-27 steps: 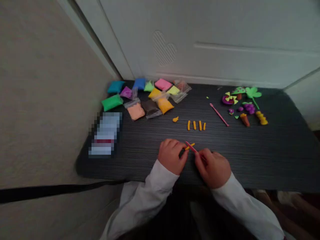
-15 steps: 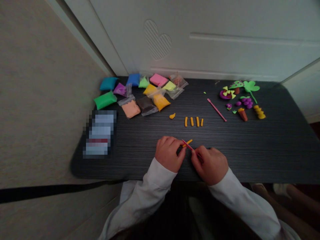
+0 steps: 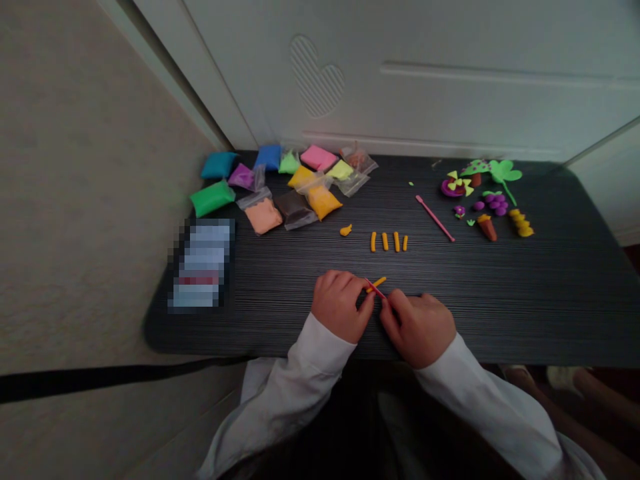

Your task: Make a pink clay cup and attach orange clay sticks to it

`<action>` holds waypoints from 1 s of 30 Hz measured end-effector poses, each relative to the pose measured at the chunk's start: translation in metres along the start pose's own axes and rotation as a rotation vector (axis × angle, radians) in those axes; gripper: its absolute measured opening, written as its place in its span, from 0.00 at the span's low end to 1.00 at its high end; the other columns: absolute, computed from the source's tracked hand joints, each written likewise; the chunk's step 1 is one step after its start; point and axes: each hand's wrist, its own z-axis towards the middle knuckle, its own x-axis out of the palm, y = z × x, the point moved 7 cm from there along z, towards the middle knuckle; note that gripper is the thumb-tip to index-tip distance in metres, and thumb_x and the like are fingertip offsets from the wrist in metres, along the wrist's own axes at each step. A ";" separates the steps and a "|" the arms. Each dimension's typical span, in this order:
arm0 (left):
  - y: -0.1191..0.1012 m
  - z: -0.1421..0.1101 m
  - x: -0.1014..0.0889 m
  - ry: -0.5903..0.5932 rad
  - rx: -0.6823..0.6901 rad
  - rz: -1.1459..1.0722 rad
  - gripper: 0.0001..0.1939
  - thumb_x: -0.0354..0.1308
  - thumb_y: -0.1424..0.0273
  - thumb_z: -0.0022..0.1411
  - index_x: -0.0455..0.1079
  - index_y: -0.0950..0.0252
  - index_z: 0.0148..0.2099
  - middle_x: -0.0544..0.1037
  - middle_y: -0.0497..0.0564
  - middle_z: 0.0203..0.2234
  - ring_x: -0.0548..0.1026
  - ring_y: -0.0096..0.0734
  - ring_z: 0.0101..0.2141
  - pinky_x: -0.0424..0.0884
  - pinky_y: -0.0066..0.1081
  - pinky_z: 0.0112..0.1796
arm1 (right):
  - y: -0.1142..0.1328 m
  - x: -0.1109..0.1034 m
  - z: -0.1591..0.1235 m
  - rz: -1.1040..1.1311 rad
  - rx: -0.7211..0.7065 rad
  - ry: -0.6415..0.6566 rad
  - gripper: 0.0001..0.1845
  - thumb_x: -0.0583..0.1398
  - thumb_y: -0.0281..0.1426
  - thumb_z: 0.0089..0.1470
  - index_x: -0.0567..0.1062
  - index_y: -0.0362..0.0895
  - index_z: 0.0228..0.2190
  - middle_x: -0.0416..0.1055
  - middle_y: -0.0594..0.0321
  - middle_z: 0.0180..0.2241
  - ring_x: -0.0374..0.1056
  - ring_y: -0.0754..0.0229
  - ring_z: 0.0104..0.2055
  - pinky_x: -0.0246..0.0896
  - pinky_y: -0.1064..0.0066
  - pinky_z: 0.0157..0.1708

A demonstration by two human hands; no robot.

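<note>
My left hand (image 3: 341,307) rests near the table's front edge, its thumb and fingers closed on one end of a short orange-yellow clay roll (image 3: 382,281). My right hand (image 3: 420,328) is wrapped round a thin pink modelling tool (image 3: 379,292). The tool lies slantwise across the roll, and its tip reaches the fingers of my left hand. Most of its handle is hidden in my right fist. Beyond the hands, several short orange-yellow clay strips (image 3: 385,241) lie in a row. To their left is a small orange-yellow clay lump (image 3: 345,231) with a pointed end.
Bags of coloured clay (image 3: 263,217) cover the back left of the dark table (image 3: 280,293), with a blurred-out phone-like device (image 3: 203,267) in front. A second pink tool (image 3: 435,219) lies right of centre. Finished clay pieces (image 3: 495,203) stand at the back right, before a white panel (image 3: 450,40).
The right hand has shifted very slightly left along with the pink tool. The whole view has moved a little; otherwise the hands and the clay roll look the same.
</note>
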 end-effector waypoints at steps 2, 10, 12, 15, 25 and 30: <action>-0.001 0.000 0.000 -0.006 0.006 0.006 0.09 0.52 0.66 0.56 0.71 0.63 0.33 0.76 0.50 0.29 0.69 0.35 0.35 0.62 0.37 0.38 | 0.001 0.001 0.000 -0.018 -0.009 0.026 0.13 0.50 0.33 0.54 0.63 0.46 0.19 0.70 0.68 0.15 0.63 0.63 0.18 0.40 0.68 0.27; 0.000 0.001 -0.001 -0.001 0.009 0.022 0.08 0.52 0.67 0.56 0.71 0.62 0.33 0.76 0.49 0.29 0.68 0.35 0.35 0.62 0.36 0.37 | 0.005 0.001 0.002 -0.071 -0.008 0.098 0.11 0.49 0.32 0.54 0.63 0.46 0.22 0.72 0.66 0.17 0.66 0.60 0.18 0.36 0.67 0.25; -0.001 0.001 -0.001 0.006 0.007 0.023 0.08 0.52 0.67 0.56 0.71 0.62 0.33 0.76 0.49 0.29 0.68 0.35 0.35 0.62 0.36 0.37 | 0.006 0.002 0.003 -0.076 0.001 0.106 0.11 0.49 0.32 0.54 0.63 0.46 0.22 0.72 0.66 0.17 0.66 0.59 0.18 0.36 0.67 0.25; -0.001 0.000 0.000 0.022 0.001 0.028 0.08 0.51 0.67 0.57 0.71 0.62 0.33 0.76 0.49 0.29 0.68 0.35 0.35 0.62 0.36 0.38 | 0.007 0.002 0.004 -0.076 0.006 0.106 0.11 0.48 0.32 0.54 0.64 0.46 0.22 0.72 0.66 0.18 0.67 0.59 0.18 0.35 0.68 0.24; -0.001 0.001 0.000 0.011 -0.002 0.035 0.08 0.51 0.68 0.56 0.70 0.62 0.31 0.75 0.49 0.28 0.68 0.35 0.35 0.62 0.36 0.38 | 0.006 -0.003 0.001 -0.072 0.015 0.111 0.11 0.50 0.31 0.53 0.65 0.44 0.21 0.73 0.62 0.17 0.65 0.62 0.16 0.34 0.68 0.23; 0.000 0.000 -0.001 0.020 -0.016 0.031 0.06 0.52 0.69 0.54 0.69 0.63 0.29 0.75 0.50 0.28 0.68 0.35 0.34 0.63 0.36 0.37 | 0.009 -0.004 0.006 -0.047 0.014 0.102 0.10 0.51 0.32 0.53 0.66 0.44 0.23 0.73 0.63 0.18 0.65 0.63 0.17 0.35 0.67 0.22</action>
